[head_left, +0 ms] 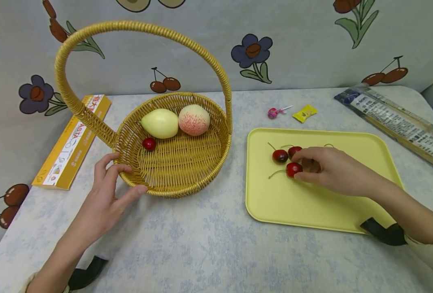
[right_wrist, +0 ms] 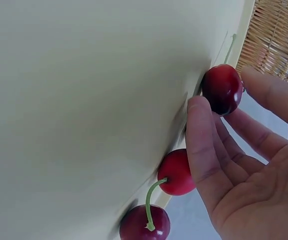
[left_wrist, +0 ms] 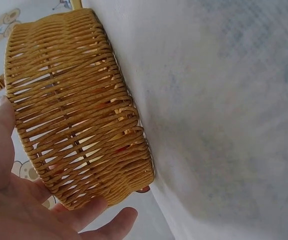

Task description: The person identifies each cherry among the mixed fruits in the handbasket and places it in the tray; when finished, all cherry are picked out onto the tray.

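Pale blue-mottled cloth is covering the table (head_left: 209,240), where a smooth yellow tray (head_left: 275,203) is carrying glossy red cherries with thin green stems. The right hand (head_left: 329,169) is pinching one cherry (head_left: 293,169) near the tray's middle. The left hand (head_left: 104,195), fingers relaxed, is touching the woven wicker basket (head_left: 172,171) rim.

Table (head_left: 209,244): basket (head_left: 172,171), tray (head_left: 311,203), box (head_left: 73,142) (yellow), packet (head_left: 399,122).
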### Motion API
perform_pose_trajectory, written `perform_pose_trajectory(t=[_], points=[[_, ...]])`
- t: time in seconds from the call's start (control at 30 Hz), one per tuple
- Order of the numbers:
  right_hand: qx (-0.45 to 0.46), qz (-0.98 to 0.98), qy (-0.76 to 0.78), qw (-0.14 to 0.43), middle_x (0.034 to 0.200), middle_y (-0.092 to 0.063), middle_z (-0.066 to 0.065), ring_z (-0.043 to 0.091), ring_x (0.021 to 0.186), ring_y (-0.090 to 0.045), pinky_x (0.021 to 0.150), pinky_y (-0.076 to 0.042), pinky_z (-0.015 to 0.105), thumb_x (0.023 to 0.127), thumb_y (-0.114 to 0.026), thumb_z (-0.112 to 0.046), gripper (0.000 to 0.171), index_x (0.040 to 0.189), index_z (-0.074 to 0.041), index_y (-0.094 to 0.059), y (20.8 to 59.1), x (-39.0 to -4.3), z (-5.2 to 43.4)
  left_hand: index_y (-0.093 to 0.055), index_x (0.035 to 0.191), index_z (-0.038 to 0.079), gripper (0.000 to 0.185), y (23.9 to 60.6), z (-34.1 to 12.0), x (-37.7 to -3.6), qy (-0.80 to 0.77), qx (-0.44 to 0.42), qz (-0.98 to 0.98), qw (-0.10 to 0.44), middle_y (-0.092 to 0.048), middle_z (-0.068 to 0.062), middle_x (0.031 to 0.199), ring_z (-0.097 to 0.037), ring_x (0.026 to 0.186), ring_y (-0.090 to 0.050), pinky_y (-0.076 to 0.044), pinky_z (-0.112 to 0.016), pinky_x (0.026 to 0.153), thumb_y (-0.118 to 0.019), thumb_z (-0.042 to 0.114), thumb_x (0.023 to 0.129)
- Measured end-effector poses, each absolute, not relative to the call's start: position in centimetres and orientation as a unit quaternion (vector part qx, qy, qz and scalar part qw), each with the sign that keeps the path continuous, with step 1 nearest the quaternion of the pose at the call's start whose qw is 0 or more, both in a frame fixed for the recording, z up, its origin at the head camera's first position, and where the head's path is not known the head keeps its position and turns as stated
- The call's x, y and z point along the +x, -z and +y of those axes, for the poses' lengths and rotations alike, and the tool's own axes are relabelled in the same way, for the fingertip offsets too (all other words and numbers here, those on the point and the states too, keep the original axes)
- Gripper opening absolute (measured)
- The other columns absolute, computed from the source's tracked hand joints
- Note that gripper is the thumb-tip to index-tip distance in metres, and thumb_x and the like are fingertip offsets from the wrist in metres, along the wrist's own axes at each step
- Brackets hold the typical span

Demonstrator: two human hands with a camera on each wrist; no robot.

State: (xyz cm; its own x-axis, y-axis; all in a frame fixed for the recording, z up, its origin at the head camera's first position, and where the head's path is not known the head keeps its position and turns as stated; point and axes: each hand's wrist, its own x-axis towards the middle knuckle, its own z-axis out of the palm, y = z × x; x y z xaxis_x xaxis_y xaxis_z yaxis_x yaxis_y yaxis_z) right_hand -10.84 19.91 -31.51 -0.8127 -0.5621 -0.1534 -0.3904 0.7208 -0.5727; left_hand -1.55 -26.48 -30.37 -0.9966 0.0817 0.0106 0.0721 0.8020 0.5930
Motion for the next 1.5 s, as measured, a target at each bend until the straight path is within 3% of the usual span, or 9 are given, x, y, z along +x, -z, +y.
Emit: perform_pose_trajectory(t=[0.27, 0.5, 0.8, 1.0, 1.3, 1.5], points=[[-0.271, 0.924, 0.251, 0.099, 0.081, -0.060, -0.006, 0.013, 0.071, -0.053, 0.059, -0.047, 0.025, 0.088, -0.076, -0.014, 0.025, 0.110, -0.006, -0.067, 30.8, -10.3, 19.4, -0.044, 0.123, 0.001, 0.045, 30.4, -26.4, -1.4, -0.316, 0.045, 0.948, 0.005, -0.008, -0.018, 0.155, -0.050, 0.126, -0.035, -0.038, -0.070, 0.086, -0.067, 0.029, 0.096], [-0.301, 0.903, 0.302, 0.047, 0.099, -0.063, -0.003, 0.007, 0.077, -0.059, 0.060, -0.051, 0.025, 0.088, -0.075, -0.008, 0.033, 0.120, -0.011, -0.066, 29.5, -9.8, 17.4, -0.043, 0.123, 0.002, 0.044, 30.4, -26.4, -1.2, -0.318, 0.044, 0.947, 0.008, -0.007, -0.017, 0.155, -0.047, 0.117, -0.044, -0.041, -0.063, 0.086, -0.066, 0.029, 0.097], [-0.377, 0.864, 0.334, -0.002, 0.109, -0.062, -0.003, 0.007, 0.086, -0.058, 0.064, -0.054, 0.030, 0.087, -0.074, -0.006, 0.033, 0.119, -0.011, -0.067, 27.9, -9.6, 12.4, -0.043, 0.123, 0.000, 0.045, 30.4, -26.4, -1.4, -0.316, 0.041, 0.948, 0.010, -0.007, -0.018, 0.154, -0.045, 0.116, -0.046, -0.041, -0.061, 0.088, -0.066, 0.029, 0.097], [-0.421, 0.838, 0.349, 0.005, 0.115, -0.062, -0.001, 0.010, 0.093, -0.057, 0.068, -0.052, 0.030, 0.089, -0.072, -0.010, 0.032, 0.121, -0.009, -0.066, 26.8, -10.1, 8.6, -0.043, 0.122, -0.001, 0.044, 30.5, -26.4, -1.5, -0.325, 0.045, 0.945, 0.010, -0.007, -0.019, 0.154, -0.043, 0.116, -0.046, -0.041, -0.058, 0.089, -0.066, 0.027, 0.096], [-0.481, 0.812, 0.328, 0.034, 0.125, -0.060, 0.004, 0.015, 0.114, -0.054, 0.096, -0.044, 0.032, 0.092, -0.067, -0.013, 0.033, 0.124, -0.006, -0.065, 25.8, -12.5, 1.8, -0.044, 0.121, -0.001, 0.043, 30.6, -26.5, -1.6, -0.334, 0.054, 0.941, 0.005, -0.008, -0.019, 0.153, -0.043, 0.119, -0.045, -0.041, -0.059, 0.089, -0.067, 0.025, 0.096], [-0.511, 0.807, 0.279, 0.099, 0.133, -0.057, 0.003, 0.013, 0.126, -0.047, 0.104, -0.036, 0.025, 0.093, -0.068, -0.015, 0.040, 0.132, -0.008, -0.060, 25.7, -14.5, -3.0, -0.044, 0.120, 0.000, 0.042, 30.6, -26.5, -1.7, -0.333, 0.057, 0.941, 0.002, -0.009, -0.019, 0.153, -0.041, 0.116, -0.045, -0.041, -0.056, 0.087, -0.068, 0.025, 0.095]])
